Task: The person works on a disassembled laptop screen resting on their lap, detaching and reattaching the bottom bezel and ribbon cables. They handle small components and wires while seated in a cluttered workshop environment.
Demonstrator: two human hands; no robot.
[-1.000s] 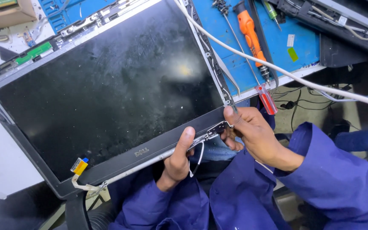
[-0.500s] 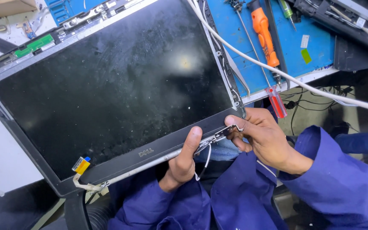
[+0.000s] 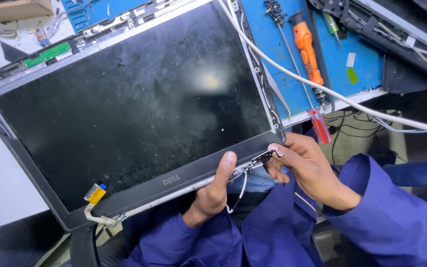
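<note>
A bare laptop screen panel (image 3: 139, 104) with a dark, dusty glass lies tilted across the bench, its lower edge toward me. My left hand (image 3: 212, 195) grips that lower bezel from beneath, thumb pressed on top. My right hand (image 3: 308, 168) pinches the metal hinge bracket (image 3: 265, 157) at the panel's lower right corner. Thin wires (image 3: 238, 185) hang from the hinge between my hands. A yellow and blue tab (image 3: 95, 194) sticks out at the lower left corner.
A blue work mat (image 3: 362, 59) behind the panel carries an orange-handled screwdriver (image 3: 306, 47), a small red-handled one (image 3: 319, 124), a pile of screws (image 3: 273, 7) and tweezers. A white cable (image 3: 352, 101) crosses over it. Another opened laptop (image 3: 396, 29) lies at top right.
The view has shifted slightly, and the panel with both hands sits a little lower and to the right. My right fingers have moved along the hinge bracket; both grips persist.
</note>
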